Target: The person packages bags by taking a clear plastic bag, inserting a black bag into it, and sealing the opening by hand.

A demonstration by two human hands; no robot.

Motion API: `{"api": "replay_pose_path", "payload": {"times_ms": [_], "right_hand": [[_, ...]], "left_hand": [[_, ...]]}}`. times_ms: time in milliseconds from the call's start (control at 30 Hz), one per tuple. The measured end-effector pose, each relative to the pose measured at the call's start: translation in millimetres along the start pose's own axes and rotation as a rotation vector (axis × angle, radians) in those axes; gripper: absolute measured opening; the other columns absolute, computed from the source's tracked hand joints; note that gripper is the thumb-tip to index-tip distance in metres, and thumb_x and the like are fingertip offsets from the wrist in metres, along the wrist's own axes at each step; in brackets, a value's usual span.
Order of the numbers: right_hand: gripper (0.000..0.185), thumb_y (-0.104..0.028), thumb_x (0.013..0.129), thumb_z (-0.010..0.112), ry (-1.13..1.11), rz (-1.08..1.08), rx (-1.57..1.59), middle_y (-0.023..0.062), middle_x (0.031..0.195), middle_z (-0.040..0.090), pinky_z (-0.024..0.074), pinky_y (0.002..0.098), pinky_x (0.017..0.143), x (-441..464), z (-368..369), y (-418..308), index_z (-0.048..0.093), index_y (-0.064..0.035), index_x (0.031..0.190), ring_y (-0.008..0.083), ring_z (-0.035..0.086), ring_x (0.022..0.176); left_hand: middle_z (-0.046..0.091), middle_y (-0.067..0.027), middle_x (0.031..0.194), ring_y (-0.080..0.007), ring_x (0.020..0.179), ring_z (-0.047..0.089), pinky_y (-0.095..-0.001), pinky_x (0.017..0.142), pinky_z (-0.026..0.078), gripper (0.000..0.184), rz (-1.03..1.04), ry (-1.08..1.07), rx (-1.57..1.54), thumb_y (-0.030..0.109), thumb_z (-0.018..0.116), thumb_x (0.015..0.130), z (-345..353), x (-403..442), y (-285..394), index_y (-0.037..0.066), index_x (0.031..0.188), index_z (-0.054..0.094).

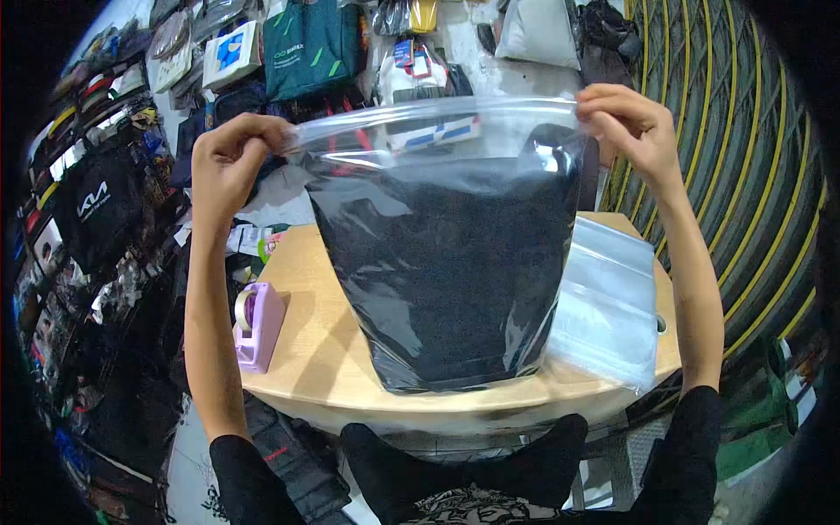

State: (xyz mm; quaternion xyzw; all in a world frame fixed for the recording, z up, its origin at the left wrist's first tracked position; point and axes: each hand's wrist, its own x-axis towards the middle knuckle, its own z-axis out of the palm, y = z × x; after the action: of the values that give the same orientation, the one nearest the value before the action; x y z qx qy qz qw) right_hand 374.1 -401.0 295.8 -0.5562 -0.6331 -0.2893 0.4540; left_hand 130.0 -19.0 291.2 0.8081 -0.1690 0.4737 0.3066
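Observation:
A clear plastic bag point(437, 114) stands upright on the wooden table, with a black folded fabric item point(446, 271) inside it. My left hand point(236, 162) pinches the bag's top left corner. The top right corner is held between the thumb and fingers of my right hand point(632, 131). Between both hands the bag's top edge is stretched out wide. Whether its mouth is sealed, I cannot tell. Beside the bag, on the right, lies a stack of flat clear plastic bags point(608, 302).
A purple tape dispenser point(261, 325) sits at the left of the wooden table point(306, 350). Shelves of packed bags point(96, 201) line the left, and more wrapped items, including a green bag point(311, 52), lie beyond. On the right stands a yellow-striped, ribbed-looking surface point(744, 166).

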Motion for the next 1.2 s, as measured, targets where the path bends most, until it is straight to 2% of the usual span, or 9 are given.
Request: {"api": "replay_pose_path", "payload": {"times_ms": [200, 300, 367, 500, 733, 900, 1033, 1133, 1200], "right_hand": [[0.011, -0.007, 0.081, 0.074, 0.159, 0.113, -0.065, 0.0094, 0.102, 0.068, 0.0546, 0.0253, 0.081, 0.3, 15.4, 0.2, 0.072, -0.0004, 0.09, 0.0138, 0.065, 0.09], [0.013, -0.003, 0.08, 0.073, 0.158, 0.063, -0.04, 0.0071, 0.1, 0.067, 0.054, 0.0254, 0.083, 0.8, 20.9, 6.6, 0.07, -0.0003, 0.092, 0.0123, 0.065, 0.092], [0.015, 0.001, 0.079, 0.073, 0.159, 0.051, -0.035, 0.005, 0.097, 0.067, 0.0536, 0.0259, 0.084, -0.4, 20.1, 6.0, 0.068, -0.0015, 0.093, 0.0112, 0.064, 0.091], [0.014, 0.002, 0.08, 0.072, 0.139, 0.111, 0.138, 0.0041, 0.096, 0.067, 0.0533, 0.0259, 0.083, -3.9, 16.1, 13.2, 0.066, -0.0039, 0.091, 0.0103, 0.064, 0.089], [0.017, 0.003, 0.08, 0.07, 0.098, 0.182, 0.283, 0.0073, 0.099, 0.067, 0.0532, 0.0257, 0.084, -9.3, 4.0, 19.4, 0.07, -0.0017, 0.096, 0.0133, 0.064, 0.09], [0.015, 0.002, 0.08, 0.07, 0.102, 0.156, 0.377, 0.0094, 0.103, 0.066, 0.0525, 0.027, 0.085, -9.1, 9.1, 17.6, 0.071, -0.0005, 0.094, 0.0148, 0.063, 0.093], [0.019, -0.004, 0.08, 0.072, 0.165, 0.19, 0.277, 0.008, 0.098, 0.067, 0.0522, 0.0261, 0.082, -7.0, 13.2, 13.2, 0.071, 0.0001, 0.099, 0.0131, 0.063, 0.09], [0.021, -0.007, 0.083, 0.071, 0.168, 0.3, 0.241, 0.0074, 0.094, 0.068, 0.0526, 0.0257, 0.08, -2.2, 17.1, 5.8, 0.07, -0.0002, 0.102, 0.0126, 0.064, 0.088], [0.024, -0.014, 0.088, 0.068, 0.164, 0.269, 0.166, 0.0068, 0.09, 0.069, 0.053, 0.0256, 0.077, -0.6, 19.1, 1.6, 0.068, -0.0008, 0.108, 0.012, 0.064, 0.084]], "left_hand": [[0.068, -0.0115, 0.088, -0.0136, 0.081, 0.061, -0.0261, 0.078, 0.048, 0.019, -0.014, 0.068, -0.059, 0.002, 0.047, 0.087, 1.5, 1.4, 2.3, -0.006, 0.083, 0.064], [0.066, -0.0056, 0.084, -0.0101, 0.079, 0.061, -0.0217, 0.072, 0.048, 0.008, -0.133, 0.06, -0.094, 0.004, 0.064, 0.086, 4.8, 6.1, -4.5, -0.004, 0.088, 0.064], [0.064, -0.0019, 0.083, -0.0075, 0.078, 0.06, -0.019, 0.067, 0.047, 0.021, -0.167, 0.067, -0.076, 0.005, 0.076, 0.08, 13.8, 4.8, 0.4, -0.002, 0.095, 0.062], [0.065, -0.0024, 0.087, -0.0069, 0.08, 0.061, -0.0206, 0.071, 0.05, 0.028, -0.157, 0.009, -0.182, 0.003, 0.073, 0.082, 13.3, 4.0, 3.2, -0.002, 0.108, 0.064], [0.067, -0.0059, 0.088, -0.011, 0.081, 0.061, -0.0248, 0.074, 0.049, 0.016, 0.138, -0.082, 0.321, 0.004, 0.066, 0.088, 12.3, 5.4, 6.6, 0.0, 0.104, 0.067], [0.06, -0.0035, 0.079, -0.0089, 0.07, 0.054, -0.0235, 0.065, 0.044, 0.021, 0.028, 0.016, 0.26, 0.016, 0.05, 0.1, 23.8, 6.8, -3.1, -0.001, 0.104, 0.061], [0.058, -0.0027, 0.083, -0.01, 0.075, 0.055, -0.0245, 0.069, 0.045, 0.022, -0.127, 0.048, 0.017, 0.016, 0.049, 0.1, 29.7, 7.2, -3.1, 0.0, 0.112, 0.059], [0.057, -0.0048, 0.089, -0.0122, 0.084, 0.055, -0.0261, 0.076, 0.046, 0.027, 0.16, -0.009, 0.258, 0.021, 0.053, 0.099, 29.9, 8.8, -0.4, 0.002, 0.118, 0.058], [0.059, -0.0074, 0.098, -0.014, 0.092, 0.056, -0.0268, 0.082, 0.045, 0.037, 0.126, -0.061, 0.229, 0.024, 0.065, 0.092, 30.3, 3.7, 6.2, 0.003, 0.121, 0.058]]}}
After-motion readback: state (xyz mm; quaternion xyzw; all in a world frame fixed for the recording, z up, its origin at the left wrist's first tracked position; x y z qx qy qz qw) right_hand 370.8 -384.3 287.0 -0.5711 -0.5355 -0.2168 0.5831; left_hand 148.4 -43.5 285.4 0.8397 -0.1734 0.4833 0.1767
